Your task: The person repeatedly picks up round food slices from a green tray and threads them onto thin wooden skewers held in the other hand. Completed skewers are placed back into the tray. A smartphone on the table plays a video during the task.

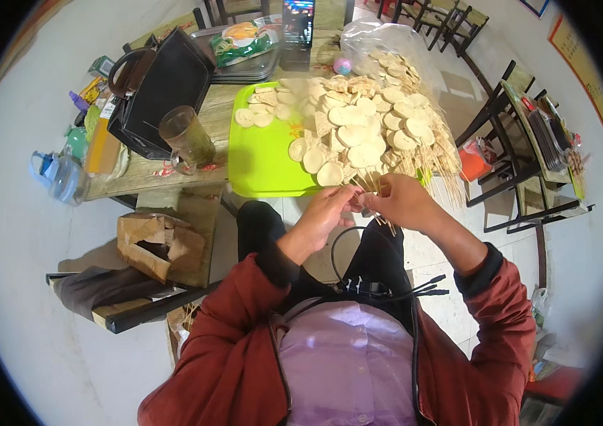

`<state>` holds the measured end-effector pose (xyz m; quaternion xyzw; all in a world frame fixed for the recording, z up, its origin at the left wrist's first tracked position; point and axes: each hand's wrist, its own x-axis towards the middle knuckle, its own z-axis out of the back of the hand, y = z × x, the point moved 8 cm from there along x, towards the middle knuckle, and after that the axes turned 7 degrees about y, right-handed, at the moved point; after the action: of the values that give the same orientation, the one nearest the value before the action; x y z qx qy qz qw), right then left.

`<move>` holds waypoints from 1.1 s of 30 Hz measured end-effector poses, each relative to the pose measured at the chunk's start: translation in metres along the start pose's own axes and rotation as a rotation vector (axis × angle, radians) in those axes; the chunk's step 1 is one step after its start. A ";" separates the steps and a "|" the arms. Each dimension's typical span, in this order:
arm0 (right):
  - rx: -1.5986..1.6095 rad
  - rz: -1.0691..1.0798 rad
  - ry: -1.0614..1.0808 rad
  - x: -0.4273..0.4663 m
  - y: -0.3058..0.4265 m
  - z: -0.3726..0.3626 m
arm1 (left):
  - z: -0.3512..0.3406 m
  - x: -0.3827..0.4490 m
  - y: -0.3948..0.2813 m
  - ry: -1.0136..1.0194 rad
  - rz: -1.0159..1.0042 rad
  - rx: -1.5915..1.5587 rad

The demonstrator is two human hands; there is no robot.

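Note:
My right hand (405,202) is closed around a bundle of thin bamboo skewers (369,180) at the tray's front edge. Their lower ends stick out beneath my fingers. My left hand (325,213) meets it from the left, thumb and fingertips pinching at the same skewers. Beyond my hands, pale round slices (352,134), some cupped, are heaped with rough-textured square pieces (324,123), many on skewers. The heap covers the right part of a lime-green tray (264,165). A smaller group of slices (262,118) lies at the tray's back left.
Left of the tray stand a glass mug (187,136) and a black bag (165,96). Behind are stacked trays (243,74) with a green food packet (243,45), a phone (298,26) and a clear plastic bag (381,37). A torn cardboard box (141,239) sits on a lower bench.

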<state>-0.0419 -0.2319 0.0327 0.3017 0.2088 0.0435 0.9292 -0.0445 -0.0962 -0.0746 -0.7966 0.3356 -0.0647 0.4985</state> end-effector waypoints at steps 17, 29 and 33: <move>-0.172 0.056 -0.275 -0.017 -0.004 -0.006 | -0.002 0.008 0.013 -0.019 0.019 -0.076; 0.769 -0.252 0.177 0.022 -0.031 -0.052 | 0.005 0.007 0.007 -0.054 -0.034 0.069; 0.990 -0.327 0.294 0.018 -0.016 -0.059 | 0.007 0.010 0.007 -0.031 -0.186 0.301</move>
<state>-0.0509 -0.2093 -0.0262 0.6577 0.3764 -0.1633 0.6317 -0.0369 -0.0992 -0.0866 -0.7417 0.2392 -0.1475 0.6091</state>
